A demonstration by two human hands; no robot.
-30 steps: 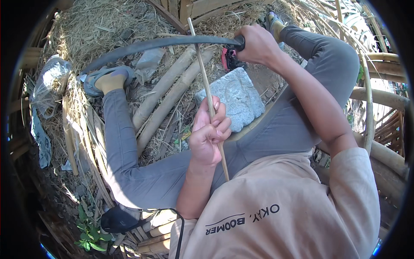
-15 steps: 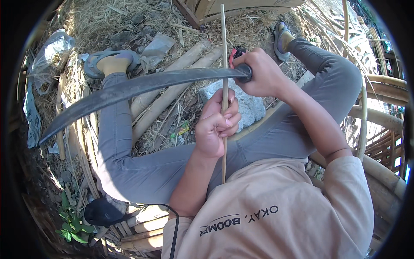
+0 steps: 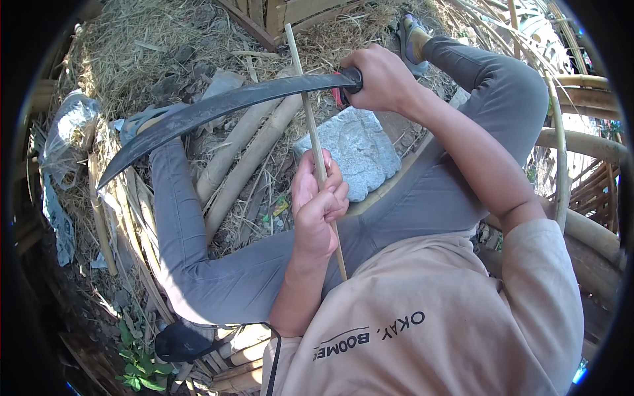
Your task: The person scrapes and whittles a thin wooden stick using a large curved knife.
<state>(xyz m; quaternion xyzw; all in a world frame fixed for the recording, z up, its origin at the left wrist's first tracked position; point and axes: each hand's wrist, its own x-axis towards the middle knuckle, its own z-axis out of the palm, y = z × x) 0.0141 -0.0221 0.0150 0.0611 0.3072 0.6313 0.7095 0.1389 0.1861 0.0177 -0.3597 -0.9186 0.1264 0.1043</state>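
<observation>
A thin pale stick (image 3: 312, 125), which looks like split bamboo, stands nearly upright in front of me, its top tilted left. My left hand (image 3: 319, 206) is closed around its lower half, and its lower end reaches my shirt. In my right hand (image 3: 382, 80) is the dark handle of a long curved machete (image 3: 218, 108). The blade stretches left from my fist and crosses the stick above my left hand, seemingly against it. Something red shows beside the right fist. A pale grey stone (image 3: 360, 155) lies on the ground beyond my left hand.
Two bamboo poles (image 3: 254, 155) lie on the straw-littered ground between my legs. A clear plastic bag (image 3: 74, 129) is at the far left, with a green plant (image 3: 142, 366) at the lower left. Bamboo rails (image 3: 584, 145) stand at right. A dark pouch-like object (image 3: 181, 341) sits by my left hip.
My right hand and the machete have moved up the stick, away from me. The stick now leans further left. My left hand still grips it, and the whole view has shifted slightly.
</observation>
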